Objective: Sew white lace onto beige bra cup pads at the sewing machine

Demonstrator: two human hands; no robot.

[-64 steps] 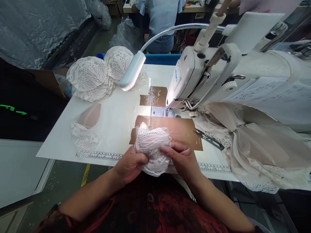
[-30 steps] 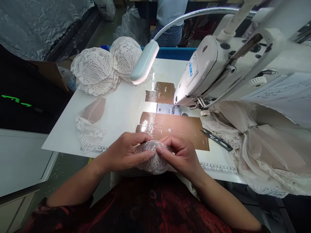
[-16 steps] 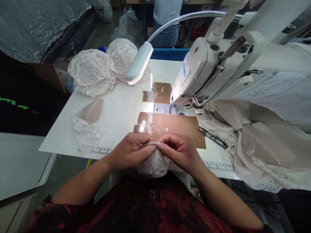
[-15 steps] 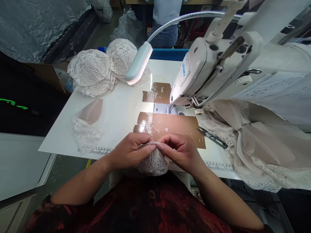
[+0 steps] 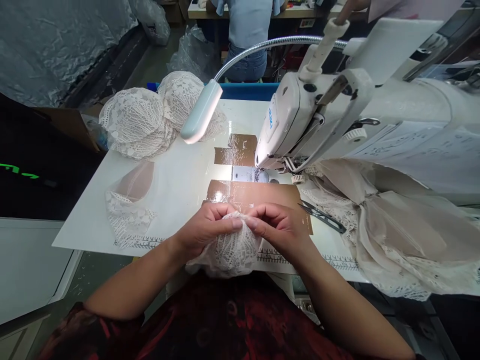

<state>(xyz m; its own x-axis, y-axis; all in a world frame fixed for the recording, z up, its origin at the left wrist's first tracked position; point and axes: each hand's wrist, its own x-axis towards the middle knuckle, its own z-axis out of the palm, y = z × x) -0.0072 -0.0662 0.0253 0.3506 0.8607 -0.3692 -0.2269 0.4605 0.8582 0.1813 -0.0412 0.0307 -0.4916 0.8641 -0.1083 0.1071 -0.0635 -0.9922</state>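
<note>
A white lace cup piece [image 5: 229, 250] hangs over the near edge of the sewing table [image 5: 176, 175]. My left hand [image 5: 202, 230] and my right hand [image 5: 279, 227] both pinch its top edge, fingertips meeting at the middle. The lace drapes down toward my lap in a rounded shape. Just beyond my hands lies brown tape [image 5: 258, 192] on the table, and behind it the needle area of the white sewing machine [image 5: 318, 115].
Stacked lace cups [image 5: 138, 122] sit at the back left, under a gooseneck lamp [image 5: 200, 112]. A beige and lace piece [image 5: 129, 202] lies at the left. Thread snips [image 5: 322, 216] rest right of my hands. Beige fabric [image 5: 393, 235] piles under the machine. A person stands behind.
The lace piece has been turned from a bunched, raised shape to hanging below my fingers. Both hands closed in to pinch its upper edge together and have slid slightly toward the machine.
</note>
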